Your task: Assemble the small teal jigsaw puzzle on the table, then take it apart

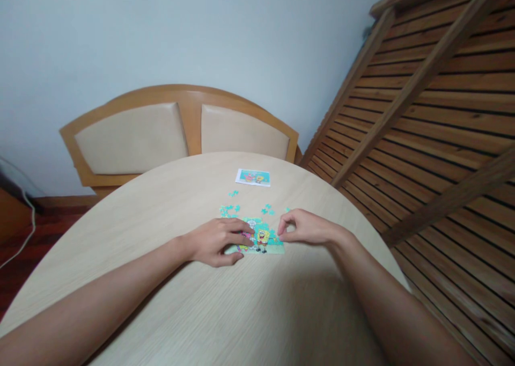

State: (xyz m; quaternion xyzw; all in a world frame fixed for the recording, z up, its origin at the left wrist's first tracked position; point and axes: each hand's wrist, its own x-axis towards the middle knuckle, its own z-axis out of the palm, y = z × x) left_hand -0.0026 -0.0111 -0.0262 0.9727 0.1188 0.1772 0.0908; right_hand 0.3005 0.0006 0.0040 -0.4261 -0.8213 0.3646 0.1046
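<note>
A partly assembled jigsaw puzzle point(270, 249) with cartoon figures lies flat on the table, its upper edge uneven. My left hand point(219, 241) rests over its left part, fingers spread and lying on the pieces, covering some of the picture. At the puzzle's right edge, my right hand point(301, 227) has thumb and index finger pinched together at what looks like a small puzzle piece, mostly hidden by the fingertips. Loose teal puzzle pieces point(265, 210) are scattered just beyond the puzzle, with more loose pieces point(229, 210) at the upper left.
A picture card point(253, 177) showing similar cartoon figures lies farther back on the round wooden table point(193, 312). Behind the table stands a padded chair back point(132, 138) against the wall. A slatted wooden frame point(434, 108) leans along the right side.
</note>
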